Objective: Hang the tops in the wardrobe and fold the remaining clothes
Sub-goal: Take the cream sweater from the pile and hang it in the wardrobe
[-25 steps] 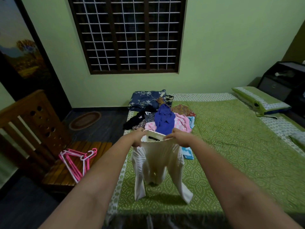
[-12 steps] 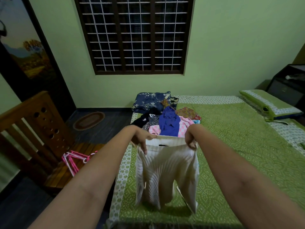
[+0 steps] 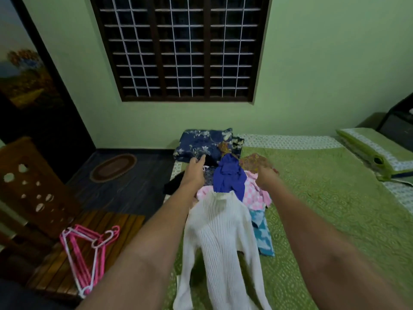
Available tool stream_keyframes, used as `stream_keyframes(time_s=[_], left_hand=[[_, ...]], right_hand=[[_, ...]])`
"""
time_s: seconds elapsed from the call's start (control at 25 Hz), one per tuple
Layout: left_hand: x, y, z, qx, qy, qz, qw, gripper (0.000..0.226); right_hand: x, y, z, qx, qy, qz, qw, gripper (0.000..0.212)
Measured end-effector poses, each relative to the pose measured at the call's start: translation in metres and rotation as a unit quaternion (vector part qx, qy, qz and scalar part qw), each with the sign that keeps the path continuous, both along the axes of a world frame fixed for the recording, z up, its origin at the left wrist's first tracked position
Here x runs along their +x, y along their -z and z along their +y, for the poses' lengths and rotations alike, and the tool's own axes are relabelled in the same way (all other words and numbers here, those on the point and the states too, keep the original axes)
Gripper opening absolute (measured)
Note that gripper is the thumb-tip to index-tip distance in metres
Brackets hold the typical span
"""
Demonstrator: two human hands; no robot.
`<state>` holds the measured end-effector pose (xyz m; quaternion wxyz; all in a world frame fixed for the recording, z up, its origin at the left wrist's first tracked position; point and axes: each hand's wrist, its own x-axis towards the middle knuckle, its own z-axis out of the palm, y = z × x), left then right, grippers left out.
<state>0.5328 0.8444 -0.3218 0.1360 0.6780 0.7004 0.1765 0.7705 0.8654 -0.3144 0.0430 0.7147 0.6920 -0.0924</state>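
A white ribbed top (image 3: 221, 231) lies spread on the green bed (image 3: 324, 198), collar towards the clothes pile, sleeves trailing to the near edge. Just beyond it are a blue top (image 3: 228, 175), a pink checked garment (image 3: 254, 195), a light blue patterned piece (image 3: 261, 231) and a black garment (image 3: 174, 182). My left hand (image 3: 196, 173) hovers over the pile's left side, fingers loose and holding nothing. My right hand (image 3: 267, 177), blurred, is over the pink garment and also appears empty.
Pink hangers (image 3: 87, 245) lie on the seat of a wooden chair (image 3: 33, 186) left of the bed. A navy floral bundle (image 3: 201, 142) sits at the bed's far corner. A pillow (image 3: 368, 148) lies at right, and an oval rug (image 3: 114, 166) on the dark floor.
Both hands held the white top up by its collar. They have let it go; it now lies flat on the bed, and the hands have moved forward over the pile.
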Motion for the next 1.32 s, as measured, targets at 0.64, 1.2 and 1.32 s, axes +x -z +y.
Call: stream_keyframes(time_s=[0.64,1.2,1.32], left_hand=[[-0.260,0.153,-0.112,-0.204,-0.312,-0.040,0.927,0.056],[-0.535,0.358,-0.138,-0.284,-0.413,-0.228,0.835,0.039],[-0.552,0.416,-0.121,-0.334,-0.434,-0.272,0.791,0.038]], right_hand=[[-0.268,0.161,0.039,-0.277,-0.217,0.085,0.932,0.063],[-0.623,0.399,-0.056,-0.400,-0.062,0.231,0.885,0.020],[-0.661,0.442,-0.051,-0.386,-0.064,0.189,0.901,0.036]])
